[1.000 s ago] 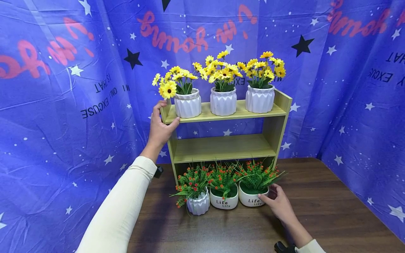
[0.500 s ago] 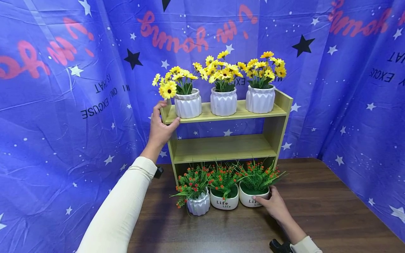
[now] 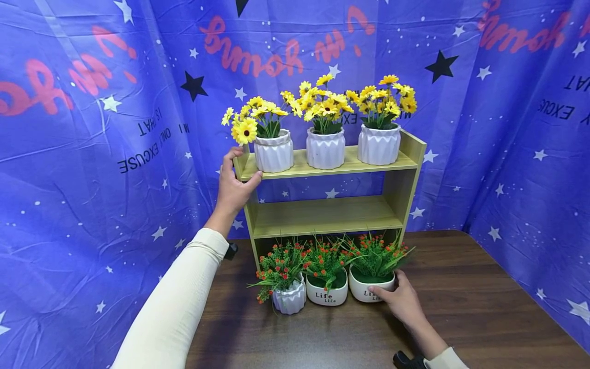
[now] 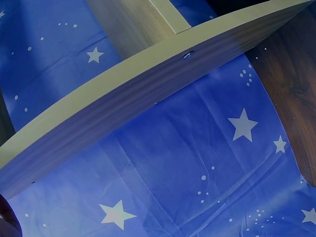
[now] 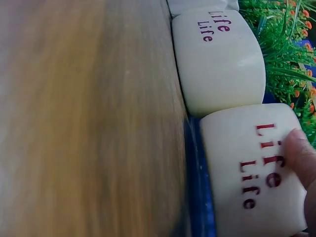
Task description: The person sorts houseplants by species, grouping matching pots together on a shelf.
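Observation:
My left hand [image 3: 233, 190] grips the upper left corner of a light wooden shelf [image 3: 324, 215], thumb at the front edge of its top board. In the left wrist view the shelf's side panel [image 4: 123, 89] runs diagonally, with a sliver of hand at the lower left. Low on the right, my right hand [image 3: 404, 301] holds a white flowerpot [image 3: 361, 292] marked "Life", planted with red-flowered greenery [image 3: 375, 254]. Its thumb presses the pot's front, over the lettering in the right wrist view; the other fingers are mostly hidden behind the pot's right side.
Left of the held pot stand a matching "Life" pot [image 3: 326, 295] and a ribbed white pot [image 3: 289, 300], both with red flowers. Several ribbed pots of yellow flowers [image 3: 326, 105] line the top board. A dark wooden table [image 3: 461, 307] lies below, with blue star-printed curtains [image 3: 507, 169] around.
My right thumb has moved left across the front of the right pot, and the pot has shifted slightly to the right. My left hand stays on the shelf corner.

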Demonstrator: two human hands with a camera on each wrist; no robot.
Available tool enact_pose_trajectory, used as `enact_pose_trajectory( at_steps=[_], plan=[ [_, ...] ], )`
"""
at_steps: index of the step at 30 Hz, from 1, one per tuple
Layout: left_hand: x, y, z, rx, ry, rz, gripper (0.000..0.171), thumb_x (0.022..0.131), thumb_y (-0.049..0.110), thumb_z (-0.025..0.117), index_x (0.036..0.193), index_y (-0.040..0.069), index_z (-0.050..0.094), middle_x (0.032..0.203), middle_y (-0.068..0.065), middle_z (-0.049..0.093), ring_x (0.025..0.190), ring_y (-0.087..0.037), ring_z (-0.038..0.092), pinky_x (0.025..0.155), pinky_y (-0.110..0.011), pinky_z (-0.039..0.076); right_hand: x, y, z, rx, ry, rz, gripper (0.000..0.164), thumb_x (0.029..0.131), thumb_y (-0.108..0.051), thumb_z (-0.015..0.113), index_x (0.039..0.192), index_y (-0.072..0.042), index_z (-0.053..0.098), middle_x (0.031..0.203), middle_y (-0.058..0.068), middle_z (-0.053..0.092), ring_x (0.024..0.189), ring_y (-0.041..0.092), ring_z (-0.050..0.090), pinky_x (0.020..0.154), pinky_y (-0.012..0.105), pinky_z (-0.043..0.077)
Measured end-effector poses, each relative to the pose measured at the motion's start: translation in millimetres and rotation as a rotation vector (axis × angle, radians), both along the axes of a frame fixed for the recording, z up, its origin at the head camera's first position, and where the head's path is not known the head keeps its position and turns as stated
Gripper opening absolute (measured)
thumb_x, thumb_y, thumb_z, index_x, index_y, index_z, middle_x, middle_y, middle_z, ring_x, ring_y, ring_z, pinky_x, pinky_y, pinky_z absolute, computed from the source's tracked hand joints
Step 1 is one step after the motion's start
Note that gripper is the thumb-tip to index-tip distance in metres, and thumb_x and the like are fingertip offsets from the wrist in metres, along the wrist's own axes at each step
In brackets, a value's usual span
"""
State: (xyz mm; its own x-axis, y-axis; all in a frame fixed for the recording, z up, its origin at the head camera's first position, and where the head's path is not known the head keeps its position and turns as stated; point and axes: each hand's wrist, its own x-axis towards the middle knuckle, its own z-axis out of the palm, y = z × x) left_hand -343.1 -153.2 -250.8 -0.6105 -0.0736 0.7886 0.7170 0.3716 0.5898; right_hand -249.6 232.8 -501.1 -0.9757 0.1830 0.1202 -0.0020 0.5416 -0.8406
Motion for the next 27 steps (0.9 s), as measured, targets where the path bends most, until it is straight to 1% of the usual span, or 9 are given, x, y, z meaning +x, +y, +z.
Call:
enact_pose_trajectory(
  at_steps=[4, 6, 8, 11, 13, 18, 23, 24, 27],
  plan=[
    [-22.2, -7, -12.5, 0.001, -0.006, 0.005, 0.059, 0.079, 0.002, 0.077, 0.127, -0.004, 0.043, 0.145, -0.017, 0.045, 0.130, -0.035, 0.038, 0.107, -0.048, 0.027, 8.7, 4, 9.0, 0.028, 0.044, -0.021, 0.094, 0.080, -0.042, 0.082, 0.143, 0.007, 0.034, 0.133, 0.034, 0.052, 0.121, 0.045, 0.051, 0.098, 0.056, 0.040],
    [-24.6, -9, -14.7, -0.002, -0.007, 0.005, 0.060, 0.078, 0.004, 0.078, 0.127, -0.002, 0.044, 0.145, -0.016, 0.045, 0.129, -0.033, 0.039, 0.106, -0.048, 0.028, 13.0, 6, 14.5, 0.028, 0.063, -0.026, 0.092, 0.080, -0.041, 0.082, 0.143, 0.006, 0.034, 0.131, 0.033, 0.054, 0.117, 0.043, 0.055, 0.093, 0.052, 0.044],
    [-25.7, -10, -15.3, -0.005, -0.002, 0.005, 0.059, 0.078, 0.006, 0.079, 0.126, -0.001, 0.044, 0.145, -0.014, 0.046, 0.128, -0.030, 0.040, 0.105, -0.046, 0.029, 16.3, 7, 20.8, 0.016, 0.075, -0.023, 0.092, 0.081, -0.040, 0.082, 0.144, 0.005, 0.033, 0.131, 0.032, 0.054, 0.114, 0.040, 0.057, 0.087, 0.043, 0.049],
    [-25.1, -10, -14.1, -0.008, 0.013, 0.005, 0.059, 0.079, 0.007, 0.079, 0.126, 0.000, 0.044, 0.145, -0.014, 0.046, 0.127, -0.028, 0.040, 0.105, -0.045, 0.029, 20.6, 9, 30.2, -0.011, 0.100, -0.013, 0.091, 0.082, -0.037, 0.081, 0.145, 0.005, 0.031, 0.132, 0.034, 0.053, 0.112, 0.038, 0.059, 0.078, 0.028, 0.051],
    [-24.1, -10, -12.9, -0.013, 0.010, 0.007, 0.059, 0.079, 0.008, 0.078, 0.126, 0.000, 0.044, 0.145, -0.014, 0.046, 0.128, -0.028, 0.040, 0.105, -0.045, 0.029, 23.6, 10, 36.4, -0.021, 0.121, -0.015, 0.090, 0.083, -0.035, 0.081, 0.145, 0.005, 0.031, 0.131, 0.034, 0.053, 0.109, 0.037, 0.060, 0.073, 0.021, 0.050],
    [-23.3, -10, -11.2, -0.010, -0.017, 0.004, 0.060, 0.080, 0.008, 0.078, 0.127, 0.000, 0.043, 0.146, -0.013, 0.045, 0.130, -0.028, 0.039, 0.106, -0.046, 0.030, 29.8, 11, 54.1, -0.020, 0.196, -0.044, 0.085, 0.084, -0.031, 0.081, 0.144, 0.005, 0.033, 0.128, 0.032, 0.056, 0.104, 0.034, 0.061, 0.070, 0.016, 0.049],
    [-22.5, -10, -10.6, 0.008, -0.013, -0.003, 0.060, 0.080, 0.004, 0.077, 0.128, -0.002, 0.043, 0.146, -0.016, 0.044, 0.131, -0.033, 0.038, 0.107, -0.048, 0.028, 33.1, 9, 72.2, -0.054, 0.267, -0.057, 0.084, 0.085, -0.026, 0.080, 0.146, 0.005, 0.032, 0.131, 0.033, 0.054, 0.113, 0.035, 0.056, 0.075, 0.007, 0.043],
    [-17.1, -8, -7.6, 0.010, -0.015, -0.006, 0.059, 0.080, 0.002, 0.077, 0.128, -0.004, 0.043, 0.145, -0.018, 0.044, 0.131, -0.034, 0.038, 0.107, -0.048, 0.028, 33.5, 9, 75.4, -0.063, 0.279, -0.062, 0.083, 0.085, -0.024, 0.080, 0.146, 0.005, 0.032, 0.132, 0.033, 0.054, 0.113, 0.033, 0.056, 0.076, 0.006, 0.042],
    [0.6, -1, 0.8, 0.011, -0.030, -0.004, 0.057, 0.080, -0.001, 0.074, 0.127, -0.007, 0.043, 0.144, -0.020, 0.045, 0.129, -0.038, 0.038, 0.106, -0.046, 0.029, 34.2, 9, 83.7, -0.100, 0.314, -0.077, 0.079, 0.086, -0.020, 0.079, 0.145, 0.004, 0.034, 0.131, 0.031, 0.054, 0.107, 0.012, 0.058, 0.078, 0.005, 0.042]
  ],
)
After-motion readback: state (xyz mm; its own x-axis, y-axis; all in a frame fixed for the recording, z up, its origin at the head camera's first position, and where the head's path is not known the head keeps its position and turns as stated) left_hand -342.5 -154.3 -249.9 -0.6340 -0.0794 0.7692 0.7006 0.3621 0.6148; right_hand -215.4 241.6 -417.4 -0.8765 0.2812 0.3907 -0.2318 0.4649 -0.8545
